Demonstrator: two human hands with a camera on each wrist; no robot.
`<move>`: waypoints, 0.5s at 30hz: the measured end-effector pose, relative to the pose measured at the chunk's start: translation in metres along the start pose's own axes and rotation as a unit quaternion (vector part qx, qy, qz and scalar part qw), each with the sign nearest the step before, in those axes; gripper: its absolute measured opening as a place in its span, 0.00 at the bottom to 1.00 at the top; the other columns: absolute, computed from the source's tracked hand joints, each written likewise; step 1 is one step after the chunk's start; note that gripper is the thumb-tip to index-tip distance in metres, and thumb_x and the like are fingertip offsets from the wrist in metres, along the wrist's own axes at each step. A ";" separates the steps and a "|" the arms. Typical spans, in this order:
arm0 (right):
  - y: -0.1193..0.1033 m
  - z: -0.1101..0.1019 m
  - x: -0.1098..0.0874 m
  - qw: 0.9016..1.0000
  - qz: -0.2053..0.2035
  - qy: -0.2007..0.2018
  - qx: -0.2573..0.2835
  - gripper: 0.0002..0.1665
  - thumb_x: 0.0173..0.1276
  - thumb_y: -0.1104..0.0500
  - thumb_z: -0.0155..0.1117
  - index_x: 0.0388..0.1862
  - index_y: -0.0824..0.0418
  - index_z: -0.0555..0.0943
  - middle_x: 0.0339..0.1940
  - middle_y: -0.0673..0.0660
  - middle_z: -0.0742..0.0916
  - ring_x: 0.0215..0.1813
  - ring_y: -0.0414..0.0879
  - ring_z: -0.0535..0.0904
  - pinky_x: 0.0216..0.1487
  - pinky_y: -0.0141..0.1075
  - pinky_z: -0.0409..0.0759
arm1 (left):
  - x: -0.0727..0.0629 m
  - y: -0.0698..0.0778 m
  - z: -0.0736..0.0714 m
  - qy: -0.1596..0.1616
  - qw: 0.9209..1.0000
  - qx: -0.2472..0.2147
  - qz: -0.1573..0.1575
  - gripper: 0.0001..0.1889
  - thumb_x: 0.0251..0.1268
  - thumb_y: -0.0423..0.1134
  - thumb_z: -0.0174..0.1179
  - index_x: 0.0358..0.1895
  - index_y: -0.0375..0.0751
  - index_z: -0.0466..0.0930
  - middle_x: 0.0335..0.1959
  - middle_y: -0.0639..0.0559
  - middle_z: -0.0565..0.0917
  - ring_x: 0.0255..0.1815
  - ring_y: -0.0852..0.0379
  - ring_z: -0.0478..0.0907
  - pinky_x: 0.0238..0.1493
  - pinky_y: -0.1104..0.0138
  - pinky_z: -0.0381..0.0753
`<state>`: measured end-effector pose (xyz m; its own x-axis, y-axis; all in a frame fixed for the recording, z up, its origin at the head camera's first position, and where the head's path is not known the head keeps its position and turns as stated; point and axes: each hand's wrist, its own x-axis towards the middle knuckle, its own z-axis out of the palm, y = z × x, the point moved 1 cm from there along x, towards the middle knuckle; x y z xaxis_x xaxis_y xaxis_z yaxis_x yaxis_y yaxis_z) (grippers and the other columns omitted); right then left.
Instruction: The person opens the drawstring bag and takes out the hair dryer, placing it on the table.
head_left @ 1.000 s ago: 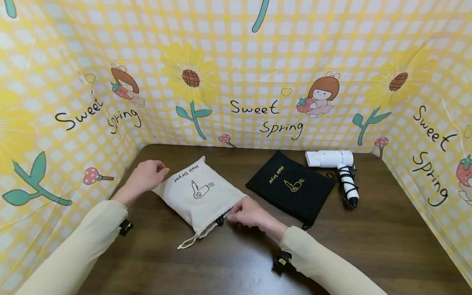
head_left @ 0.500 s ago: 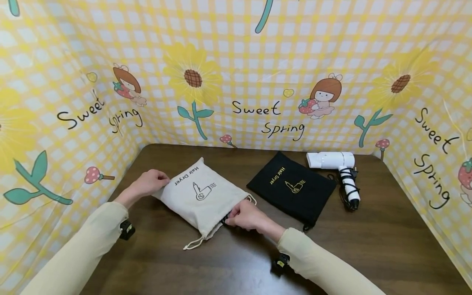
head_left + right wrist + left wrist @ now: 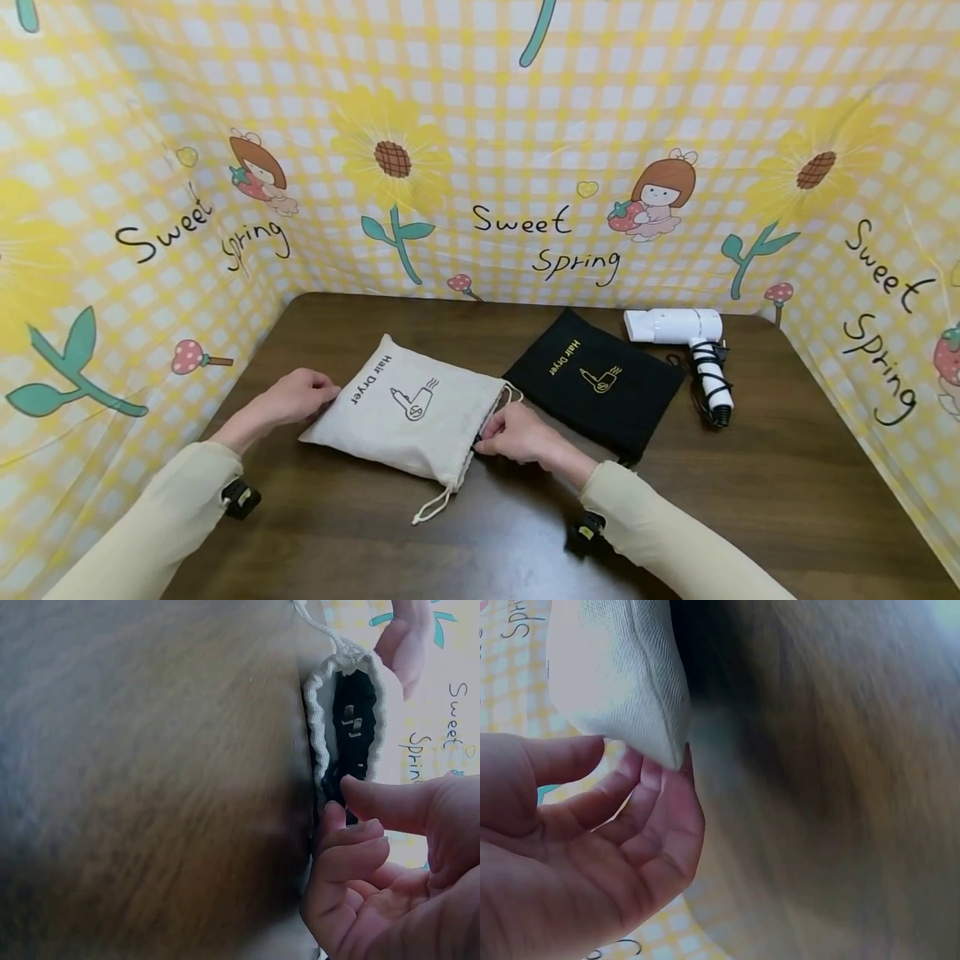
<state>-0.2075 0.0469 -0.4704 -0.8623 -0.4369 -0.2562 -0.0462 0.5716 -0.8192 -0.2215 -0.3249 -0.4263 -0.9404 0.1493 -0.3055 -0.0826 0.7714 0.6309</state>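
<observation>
A cream cloth drawstring bag [image 3: 408,404] printed "Hair Dryer" lies plump on the table, its mouth facing right. My left hand [image 3: 292,396] is at its left edge; in the left wrist view the thumb and curled fingers meet the bag's corner, fingertips partly hidden behind it. At the mouth, my right hand [image 3: 525,433] pinches part of a black cord [image 3: 334,791] between thumb and index finger. More black material with small metallic pieces [image 3: 351,720] shows inside the gathered opening in the right wrist view. What else fills the bag is hidden.
A flat black drawstring bag [image 3: 577,387] lies just right of the cream one. Behind it to the right is a white hair dryer [image 3: 667,325], black cord wrapped round its handle. Yellow checked cloth [image 3: 487,150] surrounds the dark wooden table [image 3: 360,542] at back and sides.
The cream bag has turned so its mouth points more to the right. My left hand moved nearer to me with the bag's edge; my right hand closed in on the cord and shifted slightly right.
</observation>
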 end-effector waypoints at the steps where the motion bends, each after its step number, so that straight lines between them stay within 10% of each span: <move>1: 0.000 -0.001 0.000 1.000 0.001 -0.001 0.003 0.07 0.66 0.60 0.77 0.31 0.60 0.86 0.18 0.48 0.78 0.16 0.39 0.68 0.18 0.31 0.67 | 0.002 0.000 0.001 0.001 1.000 -0.018 -0.005 0.16 0.84 0.38 0.52 0.49 0.27 0.84 0.31 0.48 0.81 0.32 0.55 0.79 0.36 0.59 0.84; 15: 0.001 -0.003 0.002 1.000 -0.014 0.006 -0.012 0.08 0.64 0.63 0.77 0.28 0.61 0.86 0.19 0.48 0.78 0.18 0.39 0.70 0.20 0.31 0.68 | 0.010 0.001 0.012 0.062 0.997 -0.053 -0.016 0.13 0.80 0.34 0.55 0.48 0.26 0.85 0.36 0.44 0.84 0.35 0.53 0.79 0.35 0.60 0.83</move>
<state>-0.2102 0.0484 -0.4703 -0.8664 -0.4450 -0.2265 -0.0828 0.5754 -0.8137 -0.2268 -0.3155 -0.4373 -0.9698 0.0437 -0.2400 -0.1405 0.7042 0.6960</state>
